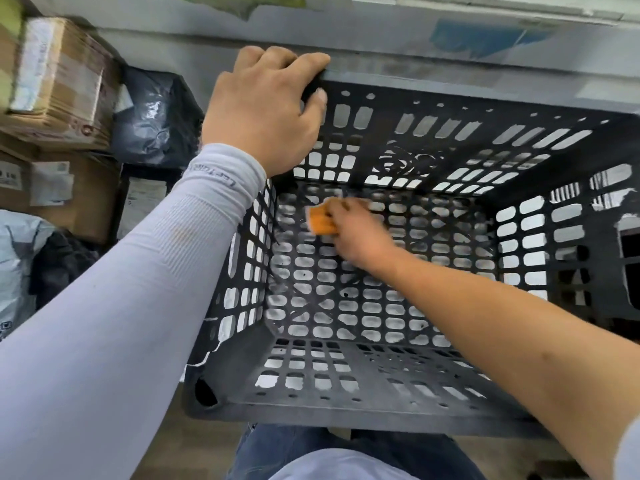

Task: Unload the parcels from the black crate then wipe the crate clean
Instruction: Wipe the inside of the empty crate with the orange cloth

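Observation:
The black crate (398, 407) with perforated walls fills the middle of the view, and no parcels lie inside it. My left hand (266, 109) grips the crate's far-left top corner, fingers curled over the rim. My right hand (356, 233) reaches down inside and holds an orange cloth or sponge (322, 220) against the perforated floor near the far-left corner. That hand is blurred. Parcels sit outside on the left: a brown carton (59, 81), a black plastic bag (156, 116), and another carton (69, 192) below.
A pale wall or cabinet face (450, 46) runs right behind the crate. A grey poly bag (17, 265) and dark cloth lie at the left edge. My knees in blue jeans (311, 448) are under the crate's near side.

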{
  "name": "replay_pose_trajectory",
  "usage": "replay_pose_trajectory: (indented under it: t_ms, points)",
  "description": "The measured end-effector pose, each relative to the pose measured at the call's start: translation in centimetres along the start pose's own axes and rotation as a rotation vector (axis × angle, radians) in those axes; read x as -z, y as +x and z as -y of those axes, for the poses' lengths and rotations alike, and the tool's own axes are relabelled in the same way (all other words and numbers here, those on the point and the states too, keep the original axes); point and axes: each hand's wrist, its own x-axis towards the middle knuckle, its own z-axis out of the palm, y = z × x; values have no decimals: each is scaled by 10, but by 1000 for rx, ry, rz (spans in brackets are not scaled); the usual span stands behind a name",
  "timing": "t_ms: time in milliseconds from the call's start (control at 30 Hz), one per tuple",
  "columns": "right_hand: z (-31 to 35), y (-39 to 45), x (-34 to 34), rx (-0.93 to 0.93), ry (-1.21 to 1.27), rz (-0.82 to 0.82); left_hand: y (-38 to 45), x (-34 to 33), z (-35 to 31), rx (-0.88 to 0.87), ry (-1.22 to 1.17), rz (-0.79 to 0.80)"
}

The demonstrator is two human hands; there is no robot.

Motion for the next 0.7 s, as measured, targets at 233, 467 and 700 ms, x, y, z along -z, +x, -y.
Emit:
replay_pose_trajectory:
  t_ms: [233, 467, 700]
  points:
    - [40, 11, -30, 233, -174, -58, -1, -1, 0, -4, 4, 0]
    - [13, 12, -12, 175, -302, 0, 1, -2, 0, 0, 8, -2]
    - [-49, -16, 7, 19, -381, -20, 0, -3, -4, -6, 3, 2]
